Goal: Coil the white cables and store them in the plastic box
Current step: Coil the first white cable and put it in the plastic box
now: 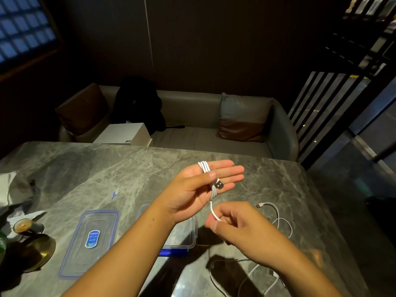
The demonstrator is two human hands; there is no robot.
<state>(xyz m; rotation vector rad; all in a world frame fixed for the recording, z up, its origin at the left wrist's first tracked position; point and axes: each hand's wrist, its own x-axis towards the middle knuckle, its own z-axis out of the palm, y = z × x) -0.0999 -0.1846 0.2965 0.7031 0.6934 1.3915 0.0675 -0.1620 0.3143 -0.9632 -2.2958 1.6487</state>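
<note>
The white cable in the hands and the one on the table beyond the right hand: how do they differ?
The held cable is wound tightly around the left hand; the loose cable sprawls in wide curves. The held cable is off the table, tail pinched by the right hand; the loose cable lies untouched. Both are white.

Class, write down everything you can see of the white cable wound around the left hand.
The white cable is thin, smooth and plastic-looking. Several loops wrap the straight fingers of the left hand, pinned by its thumb. Its metal USB plug lies against the fingers. Its tail drops to the right hand, which pinches it.
</note>
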